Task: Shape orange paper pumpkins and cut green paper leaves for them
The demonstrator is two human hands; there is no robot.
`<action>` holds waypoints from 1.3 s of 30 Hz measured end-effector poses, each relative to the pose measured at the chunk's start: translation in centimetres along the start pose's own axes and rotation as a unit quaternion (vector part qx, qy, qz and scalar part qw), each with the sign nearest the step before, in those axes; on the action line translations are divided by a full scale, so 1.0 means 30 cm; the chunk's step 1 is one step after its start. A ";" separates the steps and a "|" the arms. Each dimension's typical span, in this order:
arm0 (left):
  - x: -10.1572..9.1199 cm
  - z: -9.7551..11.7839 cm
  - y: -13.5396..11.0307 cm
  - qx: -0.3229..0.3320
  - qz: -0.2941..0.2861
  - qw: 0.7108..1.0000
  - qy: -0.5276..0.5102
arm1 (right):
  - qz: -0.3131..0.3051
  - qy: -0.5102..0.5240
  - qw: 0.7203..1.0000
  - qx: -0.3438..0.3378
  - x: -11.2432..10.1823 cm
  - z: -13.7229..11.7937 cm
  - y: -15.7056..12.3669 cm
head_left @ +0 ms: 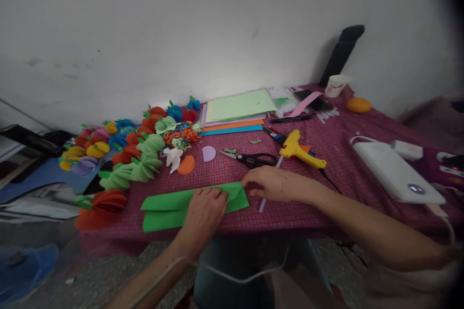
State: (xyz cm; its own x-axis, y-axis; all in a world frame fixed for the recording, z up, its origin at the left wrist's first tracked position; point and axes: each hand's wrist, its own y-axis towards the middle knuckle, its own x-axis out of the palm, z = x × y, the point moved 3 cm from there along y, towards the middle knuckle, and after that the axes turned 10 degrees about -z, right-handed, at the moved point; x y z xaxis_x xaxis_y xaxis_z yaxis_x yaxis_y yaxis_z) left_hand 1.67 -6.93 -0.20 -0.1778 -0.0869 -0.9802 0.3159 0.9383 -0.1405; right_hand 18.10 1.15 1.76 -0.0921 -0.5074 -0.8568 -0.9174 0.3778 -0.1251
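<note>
A folded sheet of green paper (pixel 165 219) lies lengthwise near the table's front edge. Across its middle, my left hand (pixel 206 207) rests palm down, fingers flat, pressing on the fold. My right hand (pixel 271 183) is at the sheet's right end, thumb and fingers bent together at the edge; the fingertips are partly hidden. Just beyond my right hand lie black-handled scissors (pixel 256 159), open-bladed. A yellow glue gun (pixel 300 149) lies behind my right wrist, with a translucent glue stick (pixel 279 161) by it.
Several colourful paper pumpkins (pixel 125 154) crowd the left side. Coloured paper sheets (pixel 239 106) are stacked at the back. A phone (pixel 313 100), a paper cup (pixel 336 86), an orange fruit (pixel 358 105) and a white power bank (pixel 397 171) occupy the right. A white cable (pixel 239 280) hangs before me.
</note>
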 end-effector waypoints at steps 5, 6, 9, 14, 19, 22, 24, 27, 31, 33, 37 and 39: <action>0.013 0.039 -0.019 0.029 -0.008 0.998 0.052 | 0.000 -0.030 0.999 -0.017 0.031 -0.020 -0.019; 0.012 0.049 -0.023 0.032 -0.009 0.998 0.061 | -0.001 -0.036 0.999 -0.026 0.036 -0.026 -0.023; 0.004 0.069 -0.031 0.037 -0.017 0.996 0.079 | 0.008 -0.050 0.998 -0.036 0.046 -0.036 -0.031; 0.005 0.062 -0.025 0.043 -0.023 0.996 0.071 | 0.013 -0.052 0.998 -0.029 0.049 -0.036 -0.035; -0.020 0.000 -0.004 0.000 0.033 0.999 -0.004 | 0.075 0.025 0.994 0.078 0.034 -0.009 -0.028; -0.079 -0.035 0.004 -0.017 0.061 0.997 -0.051 | 0.120 0.086 0.982 0.118 0.030 -0.001 -0.020; -0.130 -0.052 0.007 -0.023 0.072 0.994 -0.076 | 0.137 0.113 0.978 0.112 0.031 -0.006 -0.010; -0.207 -0.075 0.006 -0.037 0.084 0.990 -0.108 | 0.168 0.133 0.971 0.105 0.029 -0.013 0.007; -0.285 -0.118 0.006 -0.059 0.057 0.979 -0.189 | 0.277 0.107 0.950 0.099 0.003 -0.013 0.016; -0.313 -0.144 0.010 -0.055 0.039 0.965 -0.254 | 0.317 0.121 0.938 0.071 -0.008 -0.017 0.014; -0.358 -0.199 0.029 -0.024 0.029 0.934 -0.354 | 0.309 0.180 0.934 -0.009 -0.016 -0.040 0.005; -0.381 -0.221 0.039 -0.013 0.026 0.926 -0.377 | 0.308 0.192 0.931 -0.030 -0.021 -0.054 -0.004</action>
State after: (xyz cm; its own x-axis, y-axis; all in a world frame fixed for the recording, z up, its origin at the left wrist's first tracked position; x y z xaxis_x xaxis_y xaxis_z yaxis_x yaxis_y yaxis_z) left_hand -2.11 -2.61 11.77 0.5417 -0.2408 -0.8053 0.2810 0.9548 -0.0965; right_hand 17.65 0.16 3.12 -0.7286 -0.4533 -0.5135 -0.6644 0.6500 0.3689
